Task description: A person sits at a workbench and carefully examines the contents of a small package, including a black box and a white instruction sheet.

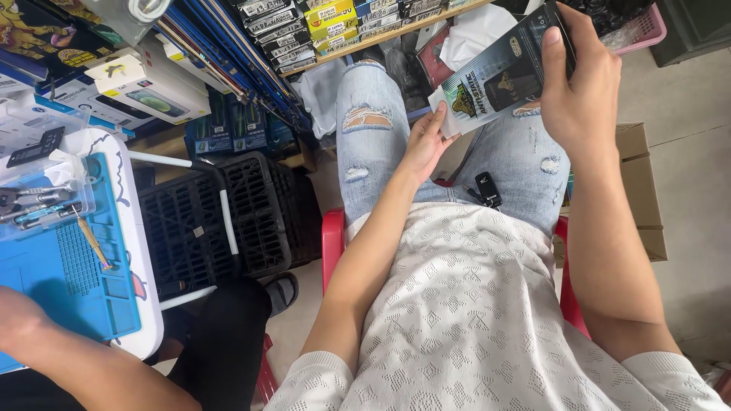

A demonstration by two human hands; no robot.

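Co-worker's arm [68,358]: bare forearm at the bottom left corner, lying over the edge of the blue mat; it belongs to another person in dark trousers.
Blue work mat [72,281]: lies on a white table [148,304], with a thin brass-coloured tool [95,243] resting on it.
Clear tray [42,202]: on the mat's upper end, holding tweezers and small metal tools.
Boxed goods [145,87]: white and dark boxes stacked at the upper left, beside blue rods leaning on the shelf.
Black crate [236,217]: stands on the floor between the white table and the wearer's leg, a white tube across it.
Red chair [333,243]: its edge shows on both sides of the wearer's lap.
Left hand [428,141]: over the left thigh, fingers curled, pinching the lower white corner of the packet.
Flat packet [499,72]: dark, glossy, held above the knees, tilted, between both hands.
Black key fob [487,190]: lies on the lap, just below the packet.
Right hand [582,91]: closed around the packet's upper right end, thumb pressed on its face.
Cardboard box [643,190]: on the floor at the right, beside the right forearm.
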